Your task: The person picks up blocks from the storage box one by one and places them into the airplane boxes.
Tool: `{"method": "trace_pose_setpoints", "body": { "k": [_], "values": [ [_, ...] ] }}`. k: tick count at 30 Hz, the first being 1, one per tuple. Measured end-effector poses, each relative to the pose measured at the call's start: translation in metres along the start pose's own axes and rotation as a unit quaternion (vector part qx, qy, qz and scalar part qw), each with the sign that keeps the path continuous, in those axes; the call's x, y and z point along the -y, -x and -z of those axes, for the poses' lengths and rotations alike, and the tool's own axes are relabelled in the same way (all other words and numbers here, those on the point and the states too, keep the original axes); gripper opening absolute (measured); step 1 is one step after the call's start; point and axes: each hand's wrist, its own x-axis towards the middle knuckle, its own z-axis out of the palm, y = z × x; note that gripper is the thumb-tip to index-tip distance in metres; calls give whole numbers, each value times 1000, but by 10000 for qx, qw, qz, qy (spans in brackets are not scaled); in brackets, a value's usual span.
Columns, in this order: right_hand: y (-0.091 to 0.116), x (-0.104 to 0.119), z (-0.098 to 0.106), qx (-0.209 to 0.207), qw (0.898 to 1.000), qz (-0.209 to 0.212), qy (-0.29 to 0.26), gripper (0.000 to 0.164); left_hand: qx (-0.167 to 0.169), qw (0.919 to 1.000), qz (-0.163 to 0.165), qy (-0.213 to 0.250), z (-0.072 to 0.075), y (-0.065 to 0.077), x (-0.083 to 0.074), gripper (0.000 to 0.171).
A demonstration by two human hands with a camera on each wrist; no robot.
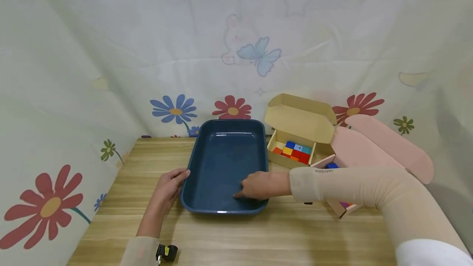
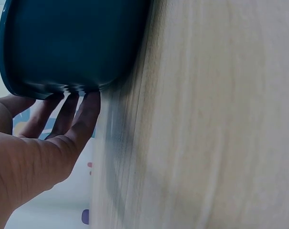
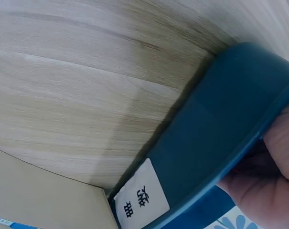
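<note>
A deep dark-blue plastic tub (image 1: 225, 163) stands on the wooden table. My left hand (image 1: 168, 188) grips its left side, thumb at the rim and fingertips against the outer wall, as the left wrist view shows from below (image 2: 44, 148). My right hand (image 1: 258, 184) reaches over the right rim into the tub, low near its front right corner. One finger or the thumb points down toward the tub floor while the other fingers curl; I cannot tell whether anything is in them. A white label (image 3: 142, 198) with black characters sticks to the tub's outer right wall.
Right of the tub, an open tan box (image 1: 292, 162) holds several coloured blocks (image 1: 295, 151). Beside it an open pink box (image 1: 377, 151) with blocks is partly hidden by my right sleeve (image 1: 343, 182). A flower-printed curtain (image 1: 236, 44) hangs behind the table (image 1: 229, 241).
</note>
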Motion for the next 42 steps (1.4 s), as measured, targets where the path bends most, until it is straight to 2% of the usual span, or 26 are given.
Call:
{"method": "trace_pose_setpoints", "body": {
  "k": [6,9,20,23,27,30,42],
  "values": [
    [1,0,0,-738,9963,268,360,23,-13,10000,12,-57,2,2,-1,49],
    [2,-1,1,-902,9948,368,300,16,7,10000,9,-72,2,2,-1,49],
    [10,-15,26,-1275,9899,608,-115,19,-60,9999,58,-126,2,0,1,52],
    [16,-21,35,-1430,9880,506,-292,20,-58,9999,29,-126,2,0,2,52],
    [25,-28,46,-1482,9875,213,-496,33,-73,9999,36,-116,4,2,2,52],
    [33,-33,50,-1513,9869,7,-561,37,-62,9999,38,-111,4,4,2,51],
    [56,-54,47,-1876,9793,-478,-589,26,-4,10000,9,-70,-1,5,-4,50]
  ]
}}
